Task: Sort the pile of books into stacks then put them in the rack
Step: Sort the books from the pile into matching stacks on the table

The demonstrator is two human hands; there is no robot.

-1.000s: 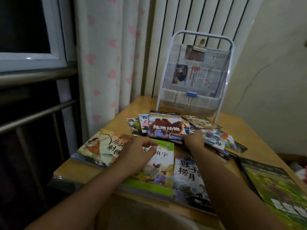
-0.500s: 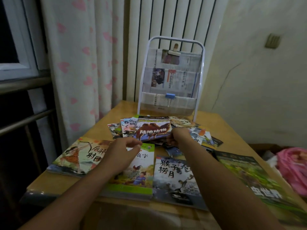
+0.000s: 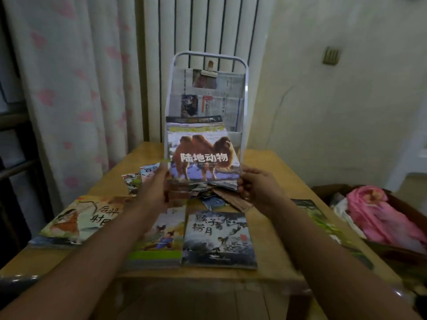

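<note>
Both hands hold a stack of books lifted off the table, its top cover showing a camel. My left hand grips the stack's left edge and my right hand grips its right edge. The stack hangs tilted in front of the white wire rack, which is lined with newspaper and stands at the back of the wooden table. Three stacks lie in a row near the front edge: an archer cover, a green-edged one and a monkey cover.
Small books lie scattered behind my left hand, and more loose ones under the lifted stack. A large green book lies at the table's right edge. A box with pink cloth stands on the right. A curtain hangs at the left.
Both hands closed on the camel-cover stack and raised it off the table toward the rack. The camera view has shifted right.
</note>
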